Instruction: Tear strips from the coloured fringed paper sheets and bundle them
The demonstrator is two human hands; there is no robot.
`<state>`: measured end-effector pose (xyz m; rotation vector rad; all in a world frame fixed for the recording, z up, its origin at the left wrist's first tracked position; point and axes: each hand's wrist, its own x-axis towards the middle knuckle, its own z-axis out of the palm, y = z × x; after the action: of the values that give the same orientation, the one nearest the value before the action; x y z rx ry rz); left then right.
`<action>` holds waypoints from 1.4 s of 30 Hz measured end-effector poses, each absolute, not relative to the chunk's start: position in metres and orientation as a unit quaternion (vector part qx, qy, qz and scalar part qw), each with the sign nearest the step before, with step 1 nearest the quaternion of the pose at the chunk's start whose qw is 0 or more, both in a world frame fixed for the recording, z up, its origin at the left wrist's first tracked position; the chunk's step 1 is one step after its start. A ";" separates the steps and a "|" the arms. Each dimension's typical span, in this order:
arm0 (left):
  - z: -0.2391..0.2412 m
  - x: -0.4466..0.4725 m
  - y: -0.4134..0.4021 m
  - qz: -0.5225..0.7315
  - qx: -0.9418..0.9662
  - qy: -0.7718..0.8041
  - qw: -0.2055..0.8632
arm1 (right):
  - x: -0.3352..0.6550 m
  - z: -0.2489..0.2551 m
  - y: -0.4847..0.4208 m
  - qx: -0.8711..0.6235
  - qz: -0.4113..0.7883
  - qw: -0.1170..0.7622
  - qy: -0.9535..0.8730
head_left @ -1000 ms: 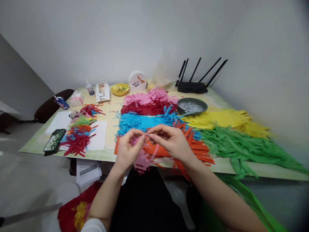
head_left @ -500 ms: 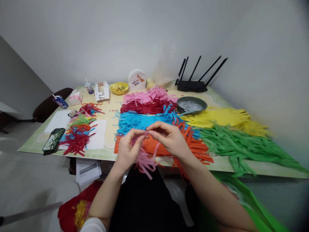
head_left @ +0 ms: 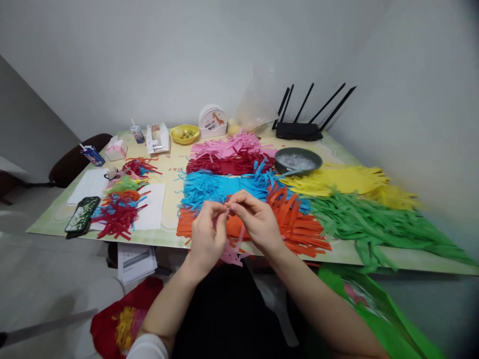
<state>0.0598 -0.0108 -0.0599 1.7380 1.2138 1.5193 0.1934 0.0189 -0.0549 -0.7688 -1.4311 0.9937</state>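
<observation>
My left hand [head_left: 206,234] and my right hand [head_left: 254,220] meet at the fingertips just in front of the table's near edge. Both pinch a bunch of pink fringed paper strips [head_left: 232,252] that hangs down between them. Right behind my hands lies a pile of orange paper strips [head_left: 295,224], with blue strips [head_left: 220,185] beyond it.
More fringed piles cover the table [head_left: 170,174]: dark red [head_left: 228,164], pink [head_left: 232,147], yellow [head_left: 337,182], green [head_left: 370,224]. A grey bowl [head_left: 298,160], a router [head_left: 299,130], a phone [head_left: 80,215], mixed strips on white sheets [head_left: 119,212], a yellow bowl [head_left: 184,134] and drink cartons also stand there.
My hands have drawn slightly closer together and a little lower. The hanging pink strips are gathered shorter between my hands than before.
</observation>
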 end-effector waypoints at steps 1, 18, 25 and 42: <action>-0.061 0.061 -0.011 0.568 0.634 0.448 0.274 | 0.193 -0.055 0.018 -0.335 0.408 0.588 -0.613; -0.069 0.050 -0.011 0.580 0.509 0.355 0.528 | 0.201 -0.046 0.019 -0.332 0.413 0.509 -0.679; -0.082 0.029 -0.015 0.571 0.451 0.317 0.609 | 0.186 -0.034 0.020 -0.320 0.382 0.404 -0.767; -0.096 -0.027 -0.037 0.609 0.348 0.417 0.578 | 0.126 -0.042 0.017 -0.334 0.463 0.492 -0.658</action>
<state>-0.0265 -0.0370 -0.0959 0.8129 0.9745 1.4245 0.1264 0.0172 -0.0424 -0.8100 -1.5963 1.1235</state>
